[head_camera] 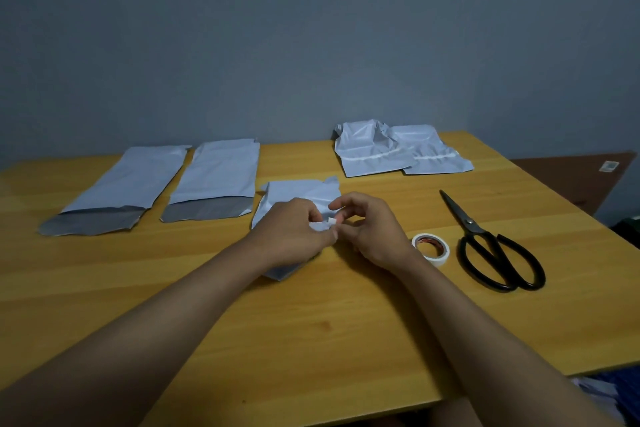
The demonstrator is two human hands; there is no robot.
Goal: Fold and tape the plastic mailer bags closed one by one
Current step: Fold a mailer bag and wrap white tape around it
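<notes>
Head view — folded mailer bag [298, 191] under both hands' fingers [332, 218].

Bare table [311, 340] before tape roll [431, 248], scissors [485, 239]

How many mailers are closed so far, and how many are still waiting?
Two folded bags at the far right look taped shut. The middle bag is in hand: left hand holds its fold while right hand pinches a small tape piece. Two open bags on the left remain.

No text, label or number is readable anywhere.
</notes>
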